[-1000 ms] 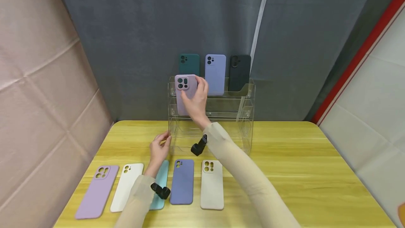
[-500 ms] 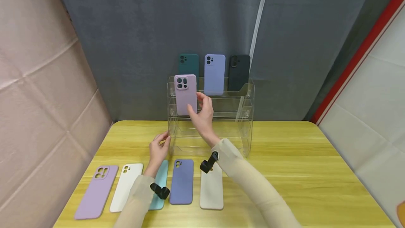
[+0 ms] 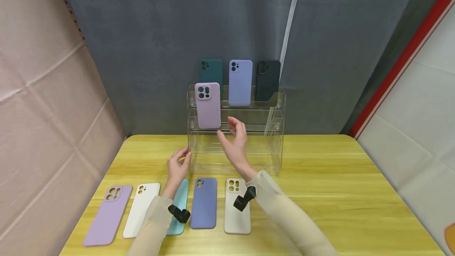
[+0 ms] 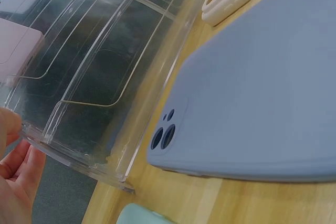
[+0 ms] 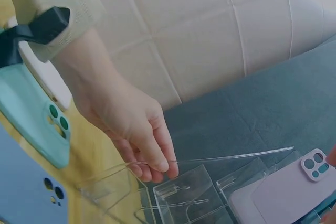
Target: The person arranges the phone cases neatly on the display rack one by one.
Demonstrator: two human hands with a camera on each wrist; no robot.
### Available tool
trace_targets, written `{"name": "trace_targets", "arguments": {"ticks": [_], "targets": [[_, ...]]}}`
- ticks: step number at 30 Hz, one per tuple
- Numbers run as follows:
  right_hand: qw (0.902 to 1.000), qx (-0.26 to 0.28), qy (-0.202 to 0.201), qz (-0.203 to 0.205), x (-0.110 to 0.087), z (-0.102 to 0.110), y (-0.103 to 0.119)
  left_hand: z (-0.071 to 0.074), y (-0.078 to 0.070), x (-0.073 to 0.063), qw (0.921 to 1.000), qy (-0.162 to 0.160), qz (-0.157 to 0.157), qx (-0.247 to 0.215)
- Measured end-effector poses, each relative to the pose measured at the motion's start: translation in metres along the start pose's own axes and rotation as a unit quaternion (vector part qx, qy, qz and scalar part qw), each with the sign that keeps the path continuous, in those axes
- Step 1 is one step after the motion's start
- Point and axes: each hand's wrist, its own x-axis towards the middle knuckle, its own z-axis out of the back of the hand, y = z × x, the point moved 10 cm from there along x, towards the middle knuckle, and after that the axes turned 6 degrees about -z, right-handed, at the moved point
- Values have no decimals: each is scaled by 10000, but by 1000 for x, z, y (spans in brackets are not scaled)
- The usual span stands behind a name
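A clear tiered display rack (image 3: 234, 161) stands on the table, its left side panel pinched between the thumb and fingers of my left hand (image 3: 179, 165). In the left wrist view the thumb and fingers (image 4: 32, 174) lie on either side of the panel's edge. A light purple phone case (image 3: 208, 106) leans upright in the middle tier at the left. Behind it, the top tier carries a dark green case (image 3: 211, 70), a periwinkle case (image 3: 240, 82) and a black case (image 3: 267, 80). My right hand (image 3: 236, 145), holding nothing, hovers before the rack with fingers loosely bent.
Along the table front lie a purple case (image 3: 108, 216), a white case (image 3: 142, 208), a light blue case (image 3: 180, 204) partly under the left forearm, a blue-violet case (image 3: 203, 204) and a cream case (image 3: 232, 216). A grey curtain (image 3: 177, 19) hangs behind the table.
My right hand has let go of the light purple case and drawn down and to the right. The case stays in the rack. My left hand keeps its place.
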Motion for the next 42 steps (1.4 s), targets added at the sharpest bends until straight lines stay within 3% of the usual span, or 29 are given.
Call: {"name": "trace_targets", "arguments": {"ticks": [6,12,20,25,27,34,42], "targets": [[9999,53,28,-84,-12,8,-12,0,1,0,10000,-13,20,16],[9991,29,50,-427,-27,16,-26,-1,4,-1,9999,50,142,-25],[9955,-43,281,-904,-53,28,-19,-1,3,-1,9999,39,154,-47],[9920,-195,402,-1183,-67,31,-57,-1,4,-1,9997,39,228,-5],[9896,-245,433,-1348,-73,32,-73,-1,0,-1,9998,34,198,-4],[9803,-625,660,-1755,-94,36,-102,4,-37,-1,9998,19,82,177],[9715,-1323,580,-1880,-112,43,-120,4,-37,-2,9997,16,241,38]]}}
